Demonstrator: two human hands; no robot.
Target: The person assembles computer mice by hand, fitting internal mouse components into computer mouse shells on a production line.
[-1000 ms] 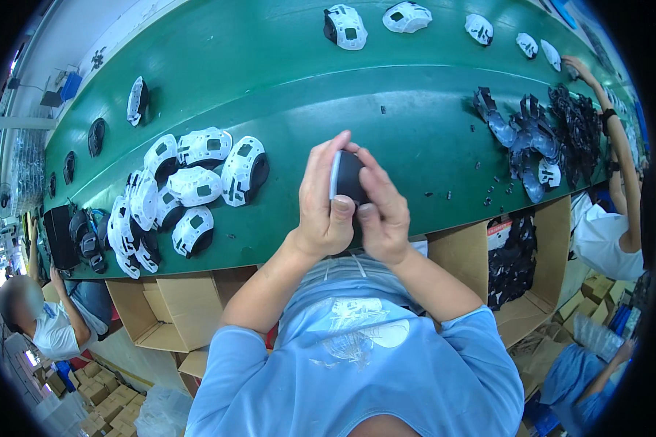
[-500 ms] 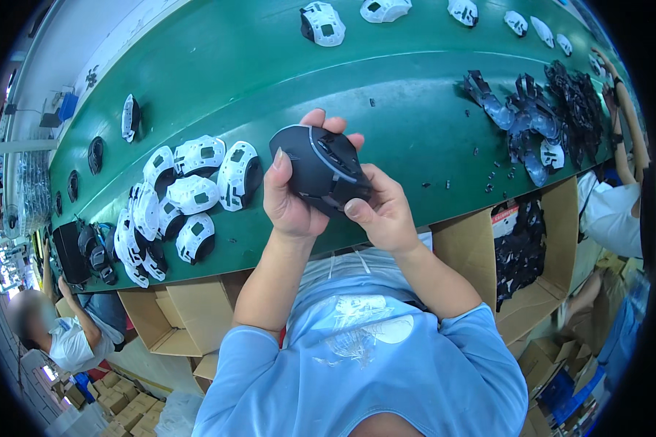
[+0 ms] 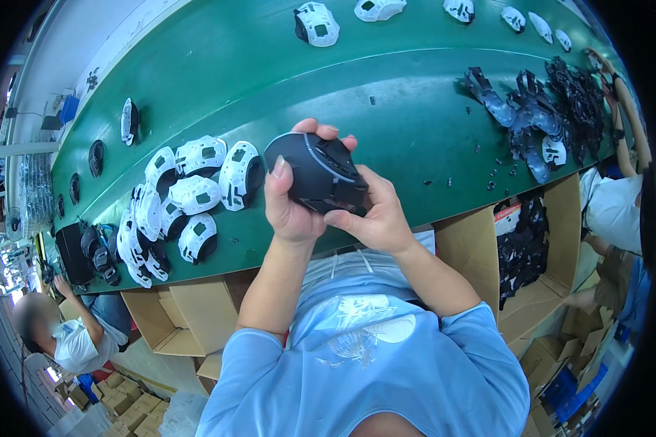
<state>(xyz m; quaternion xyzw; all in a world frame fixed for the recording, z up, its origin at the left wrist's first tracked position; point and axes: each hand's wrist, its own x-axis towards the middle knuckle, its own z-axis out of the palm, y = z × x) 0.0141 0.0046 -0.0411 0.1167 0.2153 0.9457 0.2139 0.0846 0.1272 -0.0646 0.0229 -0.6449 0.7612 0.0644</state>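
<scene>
Matte black, rounded plastic computer mouse with a curved grey stripe sits between both bare hands, raised over the near edge of a long green tabletop. The left hand grasps its left side, thumb on top and fingertips curling past the far edge; the right hand grips its lower right end, thumb along the near side. Left of the hands lies a cluster of white-and-black curved plastic shells. Farther right are scattered small black pieces and a heap of glossy dark plastic parts. Below stand open brown cardboard boxes.
</scene>
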